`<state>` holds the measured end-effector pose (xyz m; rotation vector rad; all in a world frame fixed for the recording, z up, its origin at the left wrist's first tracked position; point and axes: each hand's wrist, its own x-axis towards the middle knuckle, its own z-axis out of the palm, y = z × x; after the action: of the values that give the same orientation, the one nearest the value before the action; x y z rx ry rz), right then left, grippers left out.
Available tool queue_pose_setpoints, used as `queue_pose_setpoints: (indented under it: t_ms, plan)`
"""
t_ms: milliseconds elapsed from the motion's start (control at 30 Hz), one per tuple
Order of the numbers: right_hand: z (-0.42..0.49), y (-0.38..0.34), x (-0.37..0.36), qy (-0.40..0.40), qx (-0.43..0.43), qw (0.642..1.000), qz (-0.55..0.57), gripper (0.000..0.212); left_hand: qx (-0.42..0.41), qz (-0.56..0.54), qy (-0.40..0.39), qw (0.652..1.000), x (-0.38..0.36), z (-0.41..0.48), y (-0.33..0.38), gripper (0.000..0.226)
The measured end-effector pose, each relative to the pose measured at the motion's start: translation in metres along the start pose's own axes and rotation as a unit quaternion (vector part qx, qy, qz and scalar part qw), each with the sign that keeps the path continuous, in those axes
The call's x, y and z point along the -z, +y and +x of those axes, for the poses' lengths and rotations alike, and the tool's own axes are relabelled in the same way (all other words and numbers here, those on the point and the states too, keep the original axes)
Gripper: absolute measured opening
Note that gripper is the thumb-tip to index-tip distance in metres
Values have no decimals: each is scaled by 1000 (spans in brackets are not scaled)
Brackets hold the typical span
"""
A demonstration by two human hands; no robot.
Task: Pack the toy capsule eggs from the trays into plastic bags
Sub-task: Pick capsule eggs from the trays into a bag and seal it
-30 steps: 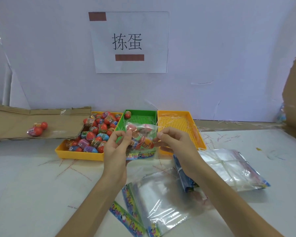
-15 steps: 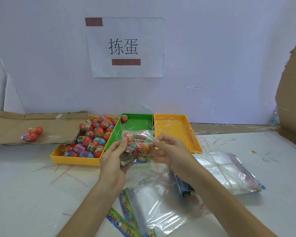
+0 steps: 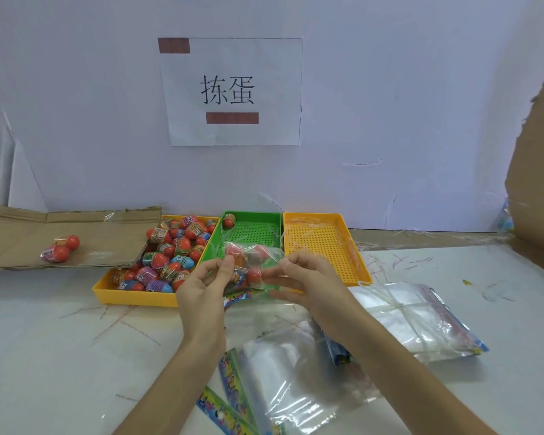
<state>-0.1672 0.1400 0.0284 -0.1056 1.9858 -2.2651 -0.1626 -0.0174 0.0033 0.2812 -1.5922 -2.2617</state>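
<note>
Both hands, the left hand [image 3: 206, 282] and right hand [image 3: 310, 282], pinch opposite ends of a filled bag [image 3: 250, 268] stretched sideways between them above the green tray [image 3: 252, 232], equally near each, with loose eggs [image 3: 170, 249] heaped leftward.

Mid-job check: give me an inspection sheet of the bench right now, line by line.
Surface: white table, pen-marked.
Job's things: left yellow tray heaped with capsule eggs; green tray holds one egg; right yellow tray has none; filled bag held up.
Clutter: empty bags; tied bag bundle; bagged eggs on cardboard.
Grippers: left hand and right hand pinch the filled bag.
Cables: nothing seen.
Surroundings: wall sign.
</note>
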Motion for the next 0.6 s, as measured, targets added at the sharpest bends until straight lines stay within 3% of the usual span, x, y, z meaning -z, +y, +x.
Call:
queue_pose_setpoints:
  t_ms: [133,300,600]
  plan:
    - [2,-1,3,-24,-14,1000,9,22,29,-38,-10,999,2,2,-2,13]
    - [4,-2,8,-39,-9,999,18,20,78,-84,-51,992,3,4,2,31]
    - [4,-3,7,2,41,999,23,19,106,-144,-118,977,4,8,5,24]
